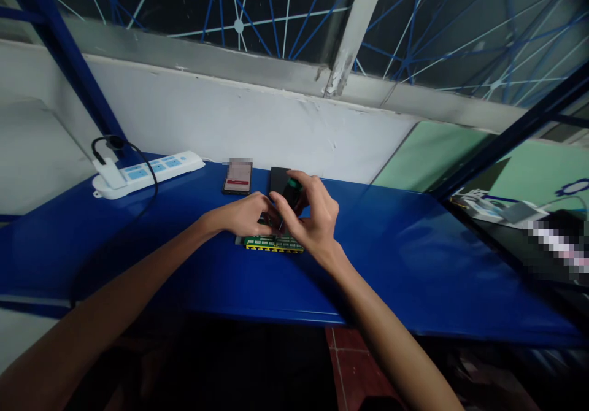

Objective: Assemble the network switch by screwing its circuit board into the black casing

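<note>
A screwdriver (pixel 291 192) with a black and green handle is gripped in my right hand (pixel 318 213). It stands tilted, its shaft pointing down at a green circuit board (pixel 274 243). The board has a yellow front edge with dark notches and rows of small pale parts, and it lies on the blue table. My left hand (pixel 245 215) rests over the board's left part, its fingers bent together near the screwdriver's tip. What those fingers pinch, if anything, is hidden. Both hands cover much of the board's far side.
Behind the hands are a phone (pixel 237 176) and a flat black object (pixel 278 179). A white power strip (pixel 151 170) with a plugged-in adapter and black cable lies at the left of the blue table (pixel 405 257). Blue frame posts rise on both sides. Blurred items sit far right.
</note>
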Demonstrator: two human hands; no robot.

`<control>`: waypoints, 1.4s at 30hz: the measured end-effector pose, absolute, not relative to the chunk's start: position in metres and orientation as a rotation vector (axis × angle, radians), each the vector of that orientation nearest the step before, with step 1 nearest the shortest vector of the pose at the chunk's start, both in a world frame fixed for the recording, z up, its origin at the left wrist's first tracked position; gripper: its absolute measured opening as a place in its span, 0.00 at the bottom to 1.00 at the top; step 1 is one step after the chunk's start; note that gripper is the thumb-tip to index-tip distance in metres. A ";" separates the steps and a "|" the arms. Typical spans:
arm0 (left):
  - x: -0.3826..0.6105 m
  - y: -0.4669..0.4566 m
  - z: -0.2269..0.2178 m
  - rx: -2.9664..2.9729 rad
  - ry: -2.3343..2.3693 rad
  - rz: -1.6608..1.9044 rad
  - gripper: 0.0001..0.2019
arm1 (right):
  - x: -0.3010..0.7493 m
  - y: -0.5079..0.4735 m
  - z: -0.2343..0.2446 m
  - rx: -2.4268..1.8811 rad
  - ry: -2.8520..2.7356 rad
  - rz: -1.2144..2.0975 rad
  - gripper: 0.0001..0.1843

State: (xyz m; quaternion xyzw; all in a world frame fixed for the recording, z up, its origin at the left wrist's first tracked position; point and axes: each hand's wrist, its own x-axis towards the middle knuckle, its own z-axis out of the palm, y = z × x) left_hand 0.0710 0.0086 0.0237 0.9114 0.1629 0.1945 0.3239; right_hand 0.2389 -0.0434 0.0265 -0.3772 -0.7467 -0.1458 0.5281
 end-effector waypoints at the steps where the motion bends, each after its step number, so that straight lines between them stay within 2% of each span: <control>1: 0.071 0.009 0.023 2.382 0.427 0.511 0.04 | 0.239 -0.043 0.027 -0.916 -1.780 -0.356 0.17; 10: 0.069 0.010 0.026 2.394 0.514 0.472 0.05 | 0.243 -0.047 0.033 -0.886 -1.913 -0.198 0.21; 27: 0.069 0.011 0.022 2.407 0.481 0.486 0.04 | 0.247 -0.042 0.034 -0.907 -1.859 -0.199 0.17; 33: 0.070 0.010 0.022 2.367 0.525 0.461 0.05 | 0.246 -0.044 0.034 -0.926 -1.907 -0.140 0.19; 37: 0.068 0.012 0.027 2.376 0.518 0.420 0.07 | 0.249 -0.041 0.031 -0.966 -1.865 -0.041 0.20; 42: 0.063 0.017 0.032 2.419 0.676 0.470 0.14 | 0.274 -0.022 0.032 -1.075 -1.538 -0.020 0.24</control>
